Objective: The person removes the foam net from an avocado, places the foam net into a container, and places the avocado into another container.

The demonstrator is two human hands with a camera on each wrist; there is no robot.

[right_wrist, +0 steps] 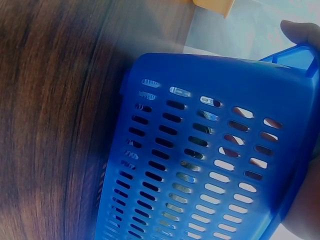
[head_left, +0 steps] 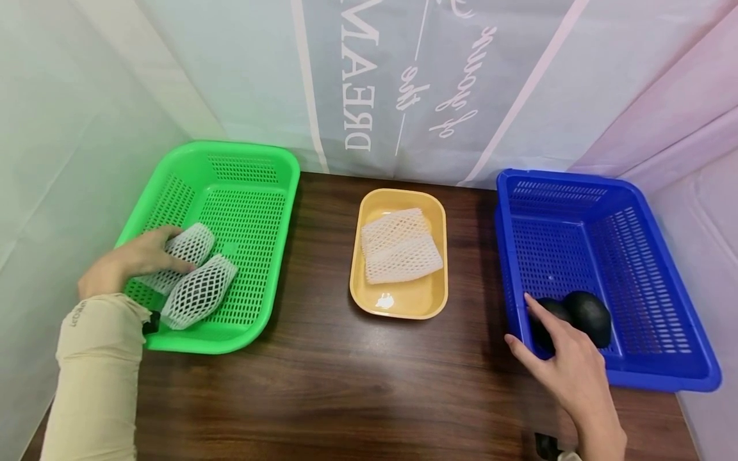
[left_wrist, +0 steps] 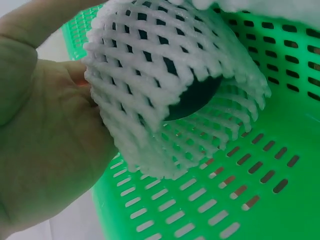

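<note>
My left hand (head_left: 135, 259) reaches into the green basket (head_left: 282, 250) and grips a dark rounded object in a white foam net sleeve (head_left: 193, 244). In the left wrist view the dark surface (left_wrist: 195, 100) shows at the sleeve's open end. A second netted dark object (head_left: 198, 291) lies beside it in the basket. My right hand (head_left: 571, 368) is over the near left rim of the blue basket (head_left: 686, 307), fingers fairly straight, thumb outside. Close to its fingers lie two smooth dark rounded objects (head_left: 587, 317); some fingertips are hidden.
Between the baskets stands a yellow tray (head_left: 398, 307) with white foam net sleeves (head_left: 403, 256) in it. All stand on a dark wooden table (head_left: 369, 390). A printed cloth (head_left: 392, 83) hangs behind, and pale cloth hangs at both sides.
</note>
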